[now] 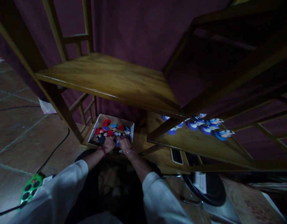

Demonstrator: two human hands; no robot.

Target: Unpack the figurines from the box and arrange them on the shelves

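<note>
A shallow white-rimmed cardboard box [98,124] sits on a low wooden shelf, full of small red and blue cartoon badges [112,130]. My left hand [108,144], with a red bead bracelet, rests at the box's near edge among the badges. My right hand [125,144], wearing a thin silver bracelet, is just beside it, fingers reaching down into the pile. Whether either hand holds a badge is hidden. Several larger blue cartoon cutouts [207,128] lie on the wooden shelf to the right, well away from both hands.
A wooden shelf board [106,77] overhangs the box, with wooden posts on both sides. A black phone [176,156] lies to the right. A black cable crosses the tiled floor [17,140] to a green power strip [30,188]. A plum-coloured wall stands behind.
</note>
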